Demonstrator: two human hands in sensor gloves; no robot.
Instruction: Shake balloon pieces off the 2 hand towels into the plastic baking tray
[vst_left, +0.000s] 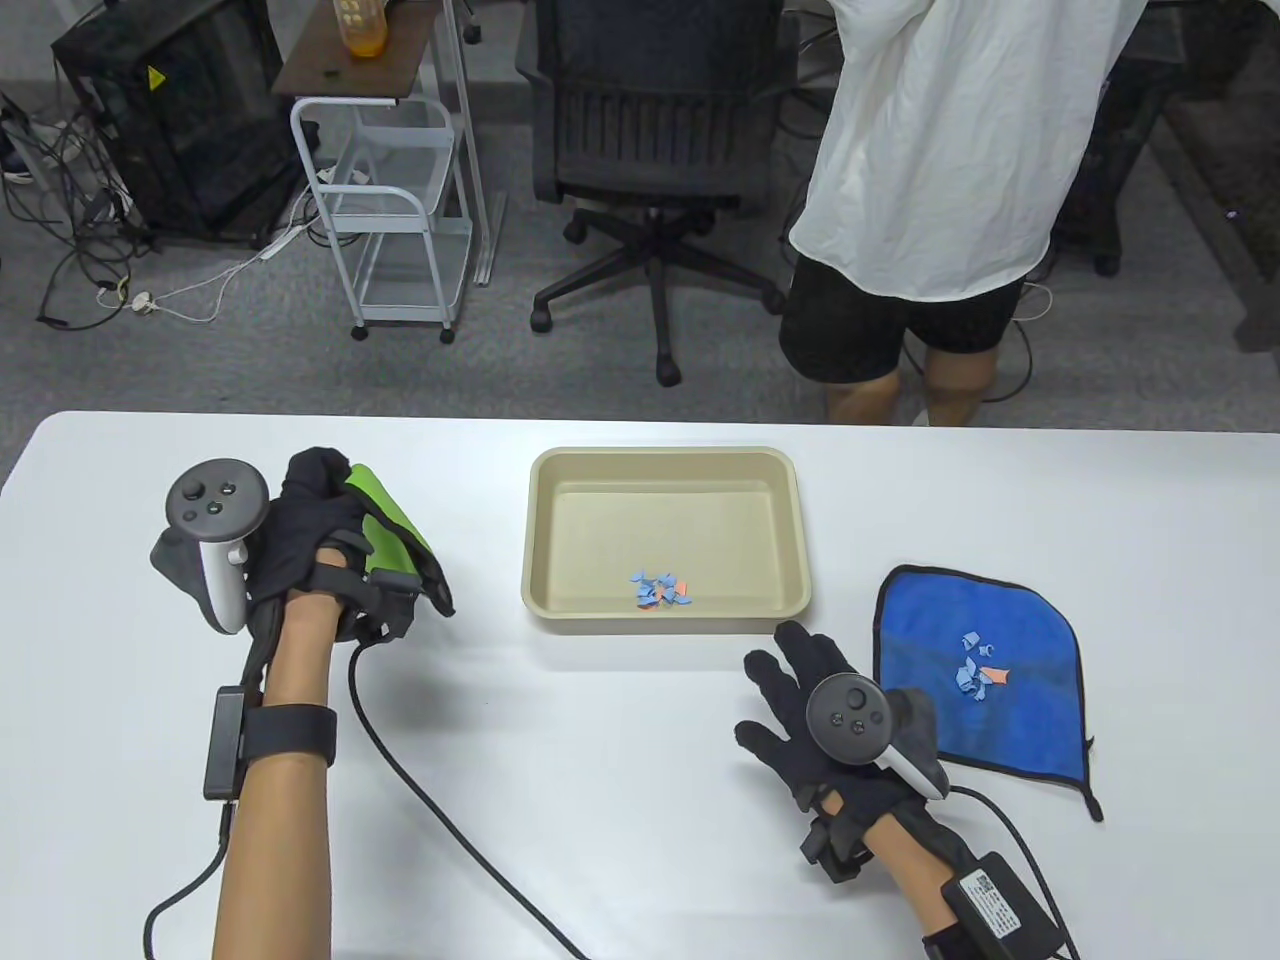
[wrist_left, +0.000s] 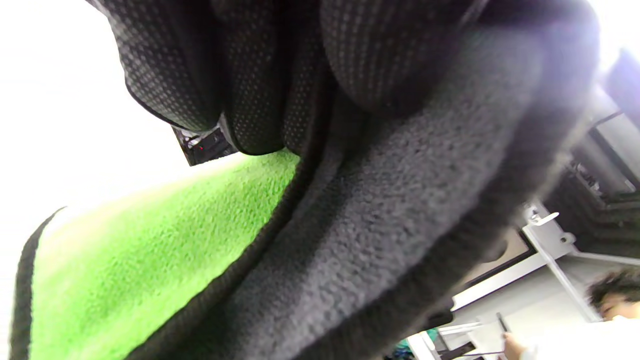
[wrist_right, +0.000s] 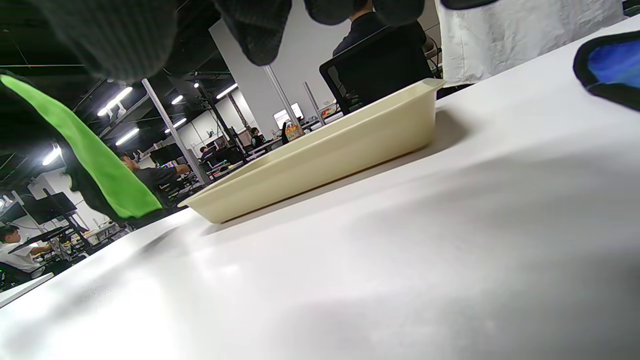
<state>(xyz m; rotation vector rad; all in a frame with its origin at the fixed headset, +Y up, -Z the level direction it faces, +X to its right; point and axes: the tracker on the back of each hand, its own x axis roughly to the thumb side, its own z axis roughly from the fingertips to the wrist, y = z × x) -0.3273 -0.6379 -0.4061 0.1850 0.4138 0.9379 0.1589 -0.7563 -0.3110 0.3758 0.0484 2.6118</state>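
The beige plastic baking tray (vst_left: 665, 470) sits mid-table with a small heap of blue and orange balloon pieces (vst_left: 660, 590) by its near wall. My left hand (vst_left: 320, 540) grips the green hand towel (vst_left: 395, 520), folded and lifted above the table left of the tray; its green face and dark backing fill the left wrist view (wrist_left: 150, 260). The blue hand towel (vst_left: 985, 680) lies flat at the right with balloon pieces (vst_left: 978, 676) on it. My right hand (vst_left: 800, 680) hovers with fingers spread just left of the blue towel, holding nothing.
A person in a white shirt (vst_left: 950, 150) stands behind the table's far edge. An office chair (vst_left: 650, 150) and a white wire cart (vst_left: 395, 210) stand on the floor beyond. Glove cables (vst_left: 430, 800) trail over the near table. The tray's side wall (wrist_right: 325, 160) rises in the right wrist view.
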